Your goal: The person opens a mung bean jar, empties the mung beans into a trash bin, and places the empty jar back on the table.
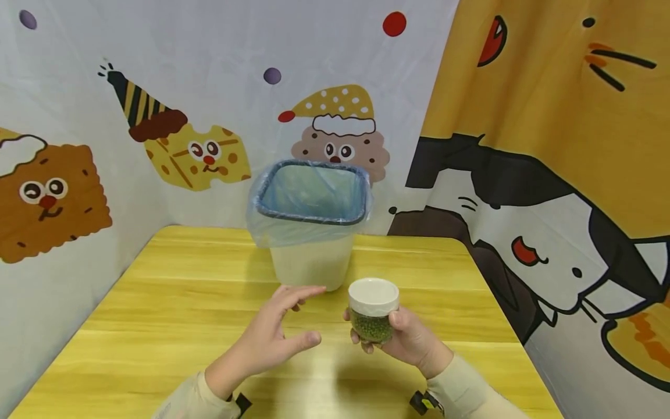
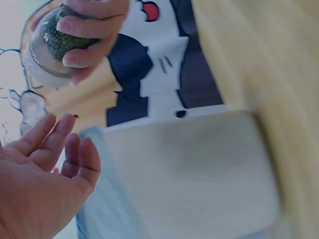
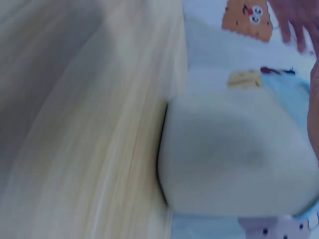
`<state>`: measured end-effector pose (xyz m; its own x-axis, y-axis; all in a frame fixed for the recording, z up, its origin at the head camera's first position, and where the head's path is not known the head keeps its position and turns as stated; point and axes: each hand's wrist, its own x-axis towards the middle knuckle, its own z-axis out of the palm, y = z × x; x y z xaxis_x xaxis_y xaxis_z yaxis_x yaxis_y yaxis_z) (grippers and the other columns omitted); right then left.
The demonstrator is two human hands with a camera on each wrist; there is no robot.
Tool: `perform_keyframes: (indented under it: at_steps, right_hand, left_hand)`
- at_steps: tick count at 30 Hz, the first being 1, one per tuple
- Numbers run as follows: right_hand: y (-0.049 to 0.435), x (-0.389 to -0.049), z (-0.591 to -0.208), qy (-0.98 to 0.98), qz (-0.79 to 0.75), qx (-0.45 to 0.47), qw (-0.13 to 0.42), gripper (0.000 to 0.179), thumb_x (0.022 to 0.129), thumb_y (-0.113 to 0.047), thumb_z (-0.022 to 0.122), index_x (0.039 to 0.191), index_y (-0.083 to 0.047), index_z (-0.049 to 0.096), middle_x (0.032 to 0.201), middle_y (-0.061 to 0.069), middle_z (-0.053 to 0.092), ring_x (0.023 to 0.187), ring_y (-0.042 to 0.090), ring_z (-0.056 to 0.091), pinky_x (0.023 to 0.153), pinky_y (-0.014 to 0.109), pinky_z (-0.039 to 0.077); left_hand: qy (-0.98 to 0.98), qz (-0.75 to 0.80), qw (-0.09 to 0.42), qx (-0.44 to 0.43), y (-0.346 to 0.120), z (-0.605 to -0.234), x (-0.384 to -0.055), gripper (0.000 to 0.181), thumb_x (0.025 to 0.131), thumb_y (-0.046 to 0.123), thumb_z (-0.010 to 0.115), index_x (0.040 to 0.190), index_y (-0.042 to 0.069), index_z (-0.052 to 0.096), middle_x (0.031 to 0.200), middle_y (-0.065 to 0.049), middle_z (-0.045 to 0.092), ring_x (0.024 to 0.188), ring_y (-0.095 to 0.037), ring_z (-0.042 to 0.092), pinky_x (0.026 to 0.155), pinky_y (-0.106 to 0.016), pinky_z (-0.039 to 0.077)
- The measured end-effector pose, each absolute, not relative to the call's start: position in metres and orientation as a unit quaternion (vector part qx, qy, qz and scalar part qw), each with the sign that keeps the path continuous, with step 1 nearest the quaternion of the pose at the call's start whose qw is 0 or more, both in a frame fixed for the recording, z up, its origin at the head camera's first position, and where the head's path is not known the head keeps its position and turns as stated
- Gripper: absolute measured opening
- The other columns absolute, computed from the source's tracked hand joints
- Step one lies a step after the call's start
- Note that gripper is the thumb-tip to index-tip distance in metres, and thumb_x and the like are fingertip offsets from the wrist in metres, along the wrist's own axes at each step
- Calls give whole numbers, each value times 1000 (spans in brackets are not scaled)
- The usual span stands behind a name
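My right hand (image 1: 410,343) grips a small clear jar (image 1: 373,327) of green beans, holding it upright above the table. A white lid (image 1: 374,291) sits on top of the jar. To the left, my left hand (image 1: 267,334) is held in the air with fingers extended and thumb apart, nothing in it. In the left wrist view the jar (image 2: 62,42) shows at the upper left with the right hand's fingers (image 2: 94,27) wrapped round it. Only an edge of the right hand (image 3: 313,109) shows in the right wrist view, and the jar is out of that view.
A cream trash bin (image 1: 312,262) lined with a bluish plastic bag (image 1: 285,230) stands at the table's far side, just beyond the hands. The yellow wood-grain table (image 1: 173,302) ends at cartoon-printed cloths (image 1: 209,70) behind and at the right.
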<state>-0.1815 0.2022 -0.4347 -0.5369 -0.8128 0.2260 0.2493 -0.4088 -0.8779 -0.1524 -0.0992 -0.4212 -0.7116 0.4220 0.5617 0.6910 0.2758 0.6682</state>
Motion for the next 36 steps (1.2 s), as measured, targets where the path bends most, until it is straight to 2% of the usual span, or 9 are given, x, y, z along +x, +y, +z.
perform_keyframes:
  at_steps: [4, 10, 13, 16, 19, 24, 28, 36]
  right_hand:
    - [185, -179, -438, 398, -759, -360, 368, 64, 104, -51, 63, 154, -16, 48, 144, 1, 65, 105, 13, 68, 79, 22, 56]
    - [172, -177, -441, 384, -743, -391, 384, 59, 102, -54, 63, 147, -16, 55, 132, -5, 69, 103, 10, 70, 79, 20, 55]
    - [168, -176, -441, 380, -735, -404, 391, 58, 103, -53, 64, 147, -18, 53, 129, -8, 69, 104, 9, 70, 80, 20, 55]
    - [166, -174, -442, 380, -726, -413, 397, 57, 104, -53, 63, 148, -21, 49, 129, -9, 68, 103, 10, 70, 80, 21, 55]
    - [166, -174, -442, 385, -721, -417, 397, 56, 104, -54, 62, 147, -21, 49, 127, -10, 67, 102, 9, 69, 79, 21, 55]
    - [165, -174, -443, 408, -714, -416, 388, 55, 104, -54, 62, 145, -20, 50, 125, -10, 67, 100, 9, 68, 76, 21, 54]
    - [166, -174, -444, 436, -714, -394, 381, 59, 102, -55, 65, 145, -18, 49, 123, -8, 68, 98, 10, 69, 77, 21, 56]
    - [167, -175, -450, 481, -707, -382, 351, 64, 100, -56, 69, 145, -15, 48, 121, -6, 69, 98, 10, 70, 77, 23, 57]
  left_hand:
    - [-758, -510, 131, -385, -91, -402, -158, 69, 99, 60, 70, 154, 20, 57, 144, 2, 68, 101, -9, 52, 89, -31, 47]
    - [-741, -527, 68, -411, -78, -390, -165, 79, 92, 63, 75, 154, 17, 58, 141, 1, 69, 96, -10, 48, 81, -30, 44]
    - [-733, -532, 45, -421, -74, -390, -169, 75, 91, 58, 80, 151, 16, 61, 130, -1, 72, 91, -9, 48, 78, -29, 43]
    - [-721, -540, 26, -432, -73, -392, -171, 71, 91, 50, 84, 147, 13, 64, 112, -2, 72, 87, -8, 47, 75, -27, 42]
    - [-711, -548, 5, -441, -73, -394, -173, 69, 91, 44, 87, 147, 11, 64, 104, -3, 72, 83, -6, 49, 72, -24, 44]
    - [-710, -549, -22, -440, -72, -392, -173, 66, 90, 30, 90, 146, 7, 64, 116, -6, 76, 85, -2, 59, 70, -23, 55]
    - [-713, -550, -33, -434, -71, -391, -172, 65, 88, 18, 89, 146, 3, 63, 127, -10, 74, 93, -4, 66, 74, -26, 61]
    - [-732, -513, 9, -448, -72, -394, -172, 65, 86, 21, 90, 144, 5, 66, 133, -10, 72, 98, -5, 65, 75, -25, 60]
